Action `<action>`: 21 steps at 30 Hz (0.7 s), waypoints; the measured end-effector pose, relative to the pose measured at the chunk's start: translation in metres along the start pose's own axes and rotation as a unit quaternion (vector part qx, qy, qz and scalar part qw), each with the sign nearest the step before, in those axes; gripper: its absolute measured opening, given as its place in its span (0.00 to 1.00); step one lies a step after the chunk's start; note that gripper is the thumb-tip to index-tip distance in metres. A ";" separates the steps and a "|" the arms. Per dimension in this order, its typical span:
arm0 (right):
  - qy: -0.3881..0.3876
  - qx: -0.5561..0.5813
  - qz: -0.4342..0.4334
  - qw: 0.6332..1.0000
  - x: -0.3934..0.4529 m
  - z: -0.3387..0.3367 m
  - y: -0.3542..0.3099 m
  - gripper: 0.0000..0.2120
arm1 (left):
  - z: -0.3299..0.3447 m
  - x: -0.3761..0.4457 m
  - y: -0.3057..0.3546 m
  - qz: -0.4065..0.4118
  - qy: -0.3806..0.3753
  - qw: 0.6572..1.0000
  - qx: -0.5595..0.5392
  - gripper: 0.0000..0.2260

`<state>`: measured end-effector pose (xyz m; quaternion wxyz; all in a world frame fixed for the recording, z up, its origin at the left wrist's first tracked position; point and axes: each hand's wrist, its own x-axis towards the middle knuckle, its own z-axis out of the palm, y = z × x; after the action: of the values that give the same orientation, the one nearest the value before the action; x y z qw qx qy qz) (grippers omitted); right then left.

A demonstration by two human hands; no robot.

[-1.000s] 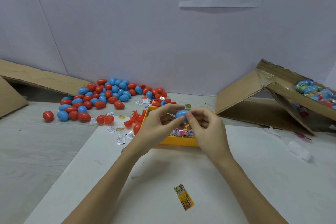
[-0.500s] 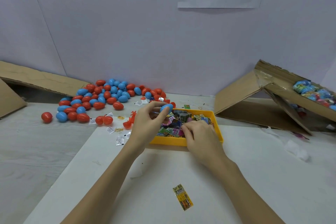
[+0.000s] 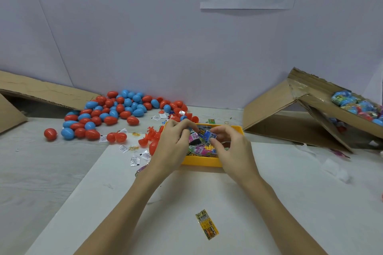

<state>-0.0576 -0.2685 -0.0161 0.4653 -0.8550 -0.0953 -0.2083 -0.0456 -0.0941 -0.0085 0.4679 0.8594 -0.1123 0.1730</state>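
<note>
Two hands meet over a yellow tray (image 3: 207,161) of wrappers on the worktop (image 3: 269,203). The right hand (image 3: 234,151) pinches a blue wrapper (image 3: 208,135) in its fingers, just above the tray. The left hand (image 3: 174,145) curls its fingers round a mostly hidden blue egg (image 3: 189,130). Wrapping seems about to start, and next the wrapper must be laid against the egg.

Both hands meet over a yellow tray (image 3: 204,162) of bright packets, the left hand (image 3: 173,148) and right hand (image 3: 235,152) pinching a small blue packet (image 3: 208,135) between their fingertips. Red and blue plastic eggs (image 3: 116,111) lie heaped beyond the left hand. A yellow packet (image 3: 207,224) lies on the table (image 3: 300,203) nearer than both wrists.
</note>
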 end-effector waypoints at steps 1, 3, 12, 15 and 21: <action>0.000 -0.005 -0.001 1.000 0.000 0.000 0.000 0.08 | 0.001 -0.001 0.001 0.000 0.003 1.000 0.009 0.08; -0.003 -0.011 -0.002 1.000 -0.001 -0.001 0.000 0.05 | 0.002 -0.001 0.002 0.009 -0.005 1.000 0.023 0.05; -0.003 0.091 0.068 0.993 0.000 -0.003 0.000 0.08 | 0.000 -0.002 0.002 0.049 -0.032 0.997 0.045 0.04; 0.012 0.151 0.087 0.985 -0.001 -0.005 -0.005 0.03 | 0.001 -0.003 0.005 0.045 -0.033 0.998 0.038 0.07; -0.006 0.063 0.017 0.998 -0.002 -0.005 -0.008 0.05 | -0.003 -0.003 0.009 0.034 -0.040 0.999 0.011 0.07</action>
<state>-0.0634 -0.2685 -0.0084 0.5209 -0.8269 -0.0962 -0.1885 -0.0519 -0.0967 -0.0012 0.4474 0.8663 -0.1581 0.1559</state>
